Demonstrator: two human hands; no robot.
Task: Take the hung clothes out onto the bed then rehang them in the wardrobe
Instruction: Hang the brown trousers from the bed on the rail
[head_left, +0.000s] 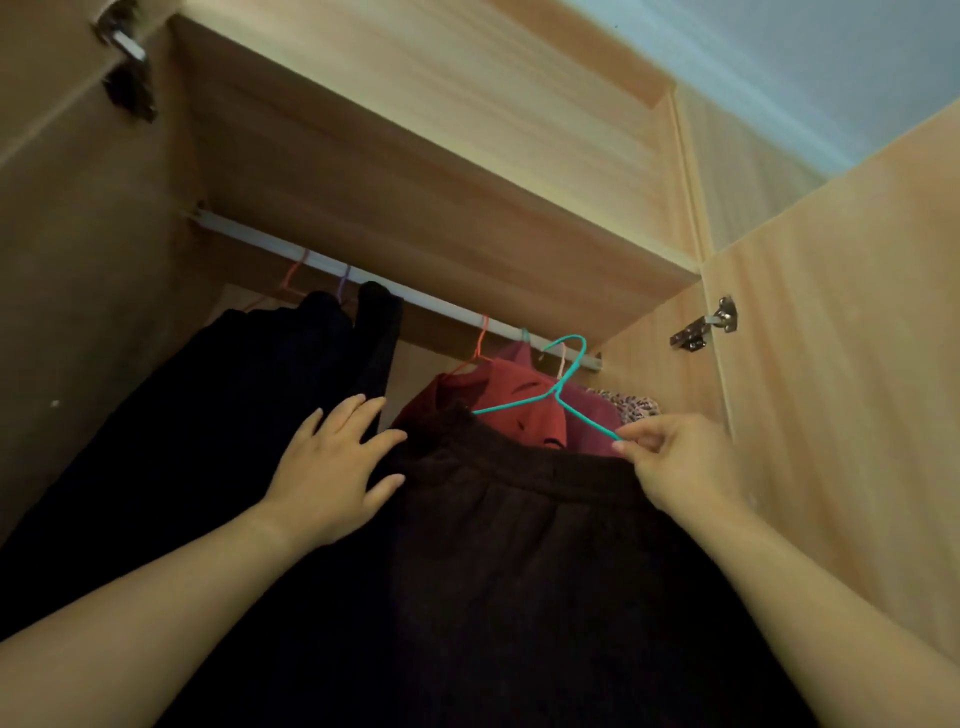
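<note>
A dark brown garment (519, 519) with an elastic waistband hangs on a teal wire hanger (563, 400). The hanger's hook is just below and in front of the white wardrobe rail (415, 296), not on it. My right hand (680, 462) pinches the hanger's right end together with the waistband. My left hand (332, 467) lies flat, fingers spread, against black clothes (249, 395) hanging at the rail's left. A red garment (509, 400), a maroon one (592, 421) and a patterned one (639, 405) hang at the right.
The wooden wardrobe has a shelf (441, 171) right above the rail. Its right door (841, 364) stands open with a metal hinge (706, 325); another hinge (124, 67) is at the top left. A gap on the rail lies between the black and red clothes.
</note>
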